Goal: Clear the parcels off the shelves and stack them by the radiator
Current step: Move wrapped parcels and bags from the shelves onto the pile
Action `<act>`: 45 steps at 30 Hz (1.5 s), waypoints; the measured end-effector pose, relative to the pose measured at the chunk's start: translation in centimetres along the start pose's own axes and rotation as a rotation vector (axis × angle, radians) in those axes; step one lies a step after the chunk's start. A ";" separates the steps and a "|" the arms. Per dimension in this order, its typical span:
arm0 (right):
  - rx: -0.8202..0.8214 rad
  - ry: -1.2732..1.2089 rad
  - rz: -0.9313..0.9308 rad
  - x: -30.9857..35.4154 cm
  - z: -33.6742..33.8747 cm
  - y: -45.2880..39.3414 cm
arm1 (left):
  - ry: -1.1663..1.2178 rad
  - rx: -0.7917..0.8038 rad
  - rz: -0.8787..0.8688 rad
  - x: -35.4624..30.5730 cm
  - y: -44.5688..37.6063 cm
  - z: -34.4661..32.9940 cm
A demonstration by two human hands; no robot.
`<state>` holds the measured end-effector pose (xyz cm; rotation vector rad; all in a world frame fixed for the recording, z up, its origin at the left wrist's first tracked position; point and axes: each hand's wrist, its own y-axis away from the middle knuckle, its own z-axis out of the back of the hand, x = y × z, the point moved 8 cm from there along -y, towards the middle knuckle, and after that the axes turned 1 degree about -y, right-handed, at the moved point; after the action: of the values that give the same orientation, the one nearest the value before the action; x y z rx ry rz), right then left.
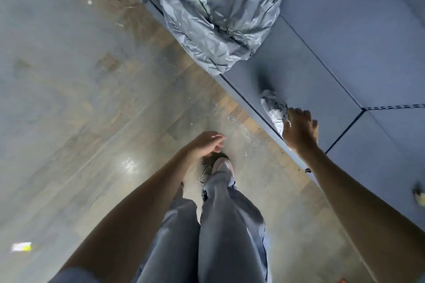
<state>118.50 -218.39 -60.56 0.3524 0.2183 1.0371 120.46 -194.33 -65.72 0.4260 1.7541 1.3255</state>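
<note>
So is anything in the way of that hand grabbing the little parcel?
No. The right hand is already touching the small parcel on the shelf. The big grey bag sits further along, well clear.

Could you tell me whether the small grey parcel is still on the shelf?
Yes: the small grey parcel lies on the shelf near its front edge, gripped by the right hand.

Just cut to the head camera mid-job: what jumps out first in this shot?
The big crinkled grey plastic parcel at the top, bulging over the front edge of the blue shelf. Nearer, the right hand grips a small white-wrapped parcel at the shelf's edge, while the left hand hangs empty over the wood floor.
</note>
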 end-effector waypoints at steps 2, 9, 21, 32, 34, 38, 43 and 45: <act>0.012 -0.060 0.099 3.2 4.2 5.0 | 0.124 0.003 0.044 -1.8 5.1 -1.0; 0.065 -0.036 0.343 13.2 19.0 20.9 | 0.360 -0.044 0.166 -4.4 23.9 -1.5; -0.272 -0.305 -0.460 -4.3 33.0 48.9 | 0.094 0.363 0.037 -11.9 42.2 -21.1; -0.488 -1.711 -1.368 -21.6 22.6 88.1 | -0.387 0.637 -0.229 -3.3 56.4 -61.5; -0.554 -1.879 -1.352 -22.7 21.1 94.4 | -0.356 0.701 -0.286 2.4 60.8 -68.6; -0.993 -2.066 -1.369 -27.0 18.5 106.8 | -0.476 0.933 -0.307 13.7 70.2 -79.0; -1.584 -2.112 -1.481 -33.1 16.2 118.4 | -0.658 1.153 -0.403 19.4 76.7 -89.3; -1.741 -2.123 -1.531 -35.6 15.0 121.9 | -0.770 1.225 -0.397 21.0 77.8 -92.9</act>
<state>8.50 -196.01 0.69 -0.4757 -1.9313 -1.1858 17.23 -206.32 0.11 1.0037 1.6239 -0.3325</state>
